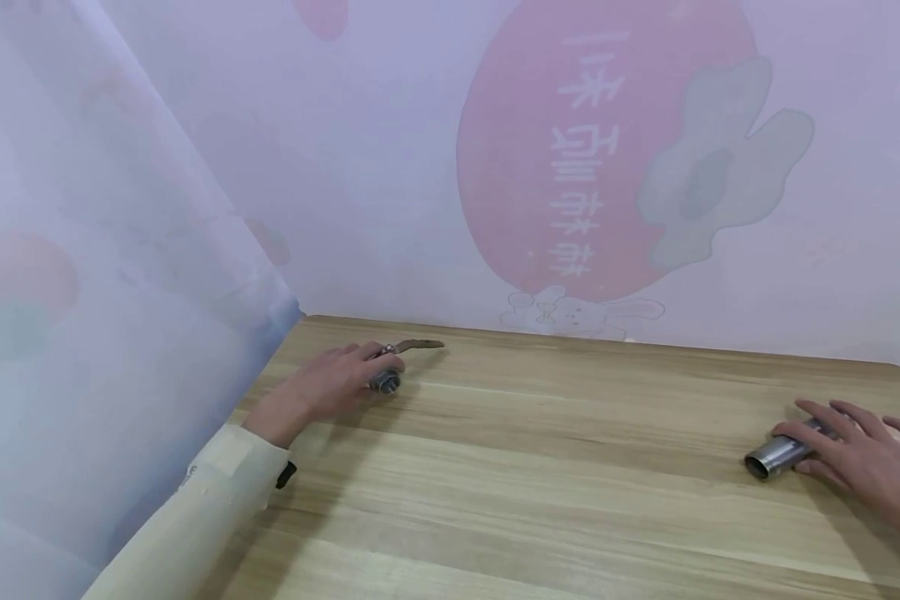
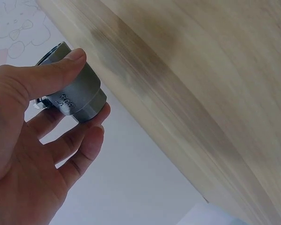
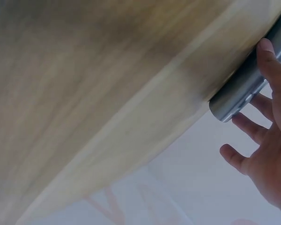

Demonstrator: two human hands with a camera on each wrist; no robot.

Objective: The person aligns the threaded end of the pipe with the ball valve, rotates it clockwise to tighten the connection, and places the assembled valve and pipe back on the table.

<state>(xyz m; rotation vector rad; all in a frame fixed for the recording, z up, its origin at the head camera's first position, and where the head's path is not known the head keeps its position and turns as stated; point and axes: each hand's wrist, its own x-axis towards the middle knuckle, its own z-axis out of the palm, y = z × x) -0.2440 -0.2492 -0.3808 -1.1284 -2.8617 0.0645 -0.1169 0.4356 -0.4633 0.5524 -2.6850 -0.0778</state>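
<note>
At the far left of the table, my left hand (image 1: 337, 379) holds a grey metal camlock coupling (image 1: 385, 382), with a lever (image 1: 420, 343) sticking out to the right. In the left wrist view, the thumb presses one side of the coupling (image 2: 82, 89) and fingers support it from below; raised marks show on its wall. Near the right edge, my right hand (image 1: 866, 454) grips a shiny metal pipe (image 1: 780, 454), its open end facing left. The right wrist view shows the thumb across the pipe (image 3: 246, 84) and fingertips at its other side. The two parts are far apart.
A wood-grain table (image 1: 510, 483) lies beneath both hands. Behind it hangs a pale printed curtain (image 1: 390, 183) with a large pink shape, and another pale sheet (image 1: 105, 275) closes off the left side.
</note>
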